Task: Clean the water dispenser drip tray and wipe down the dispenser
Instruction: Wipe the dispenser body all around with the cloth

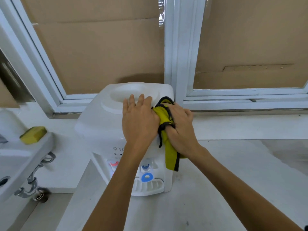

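From the head camera, the likeliest slip is the water dispenser (106, 130) shifting or tipping on the counter (216, 189): the right hand (180, 130) bunches the yellow cloth (168, 142) against the dispenser's upper right corner, and a hard sideways rub there could slide the light, bottle-less body if the left hand (139, 120) eases its brace. That left hand lies flat on the dispenser's top, fingers straight and slightly spread, reaching the rim of the bottle well. The right hand's fingers are curled round the cloth, gripping it while pressing it to the casing. The cloth's loose tail hangs down the dispenser's right side, close to the blue tap (145, 165); I judge it could catch the lever and release water.

The dispenser is white, squat, and stands on the counter in front of the window frame (176, 47). Its front carries a red tap (114, 164) and the blue one, with the ribbed drip tray (148, 186) seated at its foot. A sponge (33, 135) sits on the sink (25, 157), well left of the dispenser.
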